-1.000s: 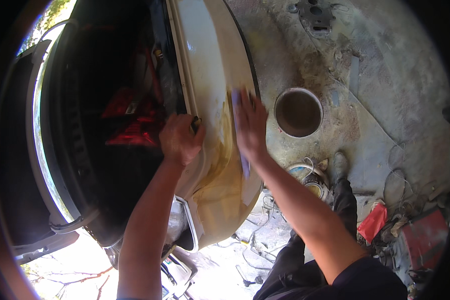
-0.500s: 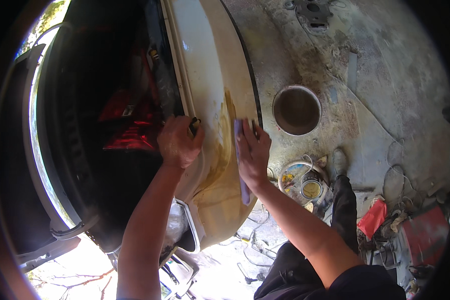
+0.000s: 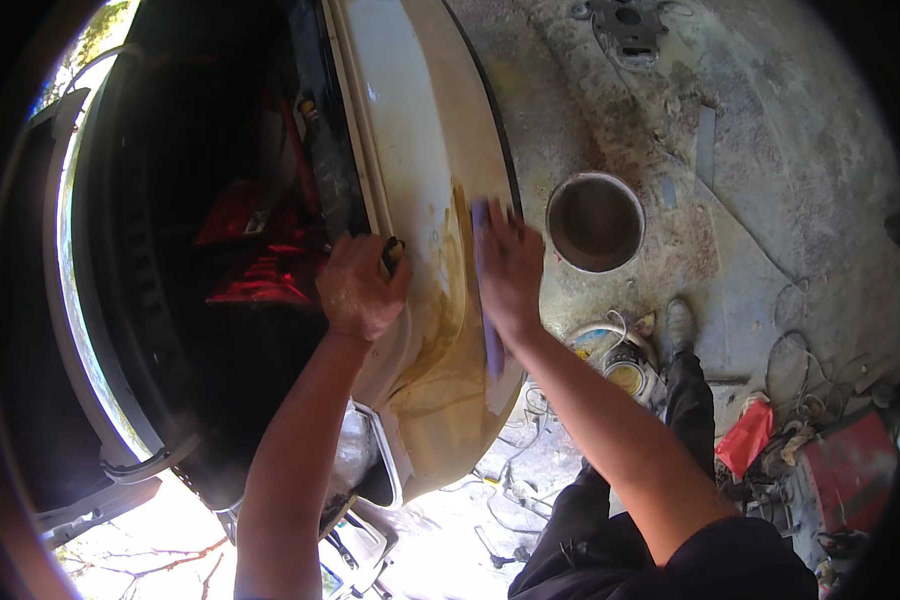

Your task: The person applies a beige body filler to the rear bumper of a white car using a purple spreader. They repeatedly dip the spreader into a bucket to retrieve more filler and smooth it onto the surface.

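In front of me is a car's white rear panel (image 3: 410, 110), with an uneven tan and brown patch (image 3: 450, 300) of what looks like filler. My right hand (image 3: 513, 270) presses a long, thin purple sanding block (image 3: 495, 345) lengthwise against the panel's outer side; its fingers are slightly blurred. At the panel's inner edge, my left hand (image 3: 363, 285) is closed. A small dark and yellowish thing (image 3: 392, 255) shows by its thumb, too covered to identify. Beyond that hand, red tail lights (image 3: 260, 275) sit in the dark opening.
A round bucket (image 3: 596, 180) stands on the stained floor at right. Nearer are an open can (image 3: 625, 378) and my shoe (image 3: 679, 325). Cables, a red cloth (image 3: 744, 438) and a red box (image 3: 850, 470) crowd the lower right. A squarish metal part (image 3: 628, 30) lies far off.
My right hand and the purple sanding block have slid forward along the panel, away from me. The left hand has stayed almost in place.
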Demonstrator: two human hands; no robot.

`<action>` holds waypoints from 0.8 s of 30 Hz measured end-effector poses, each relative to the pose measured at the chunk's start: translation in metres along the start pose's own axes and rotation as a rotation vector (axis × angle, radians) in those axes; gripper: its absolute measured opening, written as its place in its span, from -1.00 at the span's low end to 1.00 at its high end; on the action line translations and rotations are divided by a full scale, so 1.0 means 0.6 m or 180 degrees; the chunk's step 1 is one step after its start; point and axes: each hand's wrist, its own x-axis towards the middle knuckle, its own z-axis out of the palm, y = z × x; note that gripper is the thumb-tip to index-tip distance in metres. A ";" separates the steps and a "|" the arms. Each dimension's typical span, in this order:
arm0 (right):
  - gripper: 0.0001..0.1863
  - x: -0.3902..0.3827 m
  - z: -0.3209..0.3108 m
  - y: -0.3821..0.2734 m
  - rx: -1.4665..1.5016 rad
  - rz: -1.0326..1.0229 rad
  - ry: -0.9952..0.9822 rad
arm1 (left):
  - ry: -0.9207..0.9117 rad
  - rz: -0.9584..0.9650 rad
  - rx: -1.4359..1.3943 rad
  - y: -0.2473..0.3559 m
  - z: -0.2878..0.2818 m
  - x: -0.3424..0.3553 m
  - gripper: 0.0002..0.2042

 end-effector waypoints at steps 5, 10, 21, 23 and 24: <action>-0.53 0.086 0.026 -0.009 -0.0041 -0.0164 0.0104 | -0.0049 -0.0052 0.0080 0.003 0.002 -0.003 -0.81; -0.51 -0.034 -0.004 0.010 -0.0200 0.0155 -0.0186 | -0.0060 -0.0070 0.0020 0.002 -0.004 -0.001 -0.80; -0.56 0.006 0.022 0.005 -0.0133 -0.0116 0.0311 | -0.0125 -0.0097 0.0067 0.000 -0.003 -0.001 -0.81; -0.57 0.115 0.023 -0.020 0.0275 0.0239 -0.0082 | -0.0070 -0.0038 0.0064 -0.002 0.001 0.000 -0.80; -0.57 0.159 0.033 -0.027 0.0564 0.0244 0.0171 | -0.0022 -0.0005 0.0059 0.000 0.004 0.004 -0.80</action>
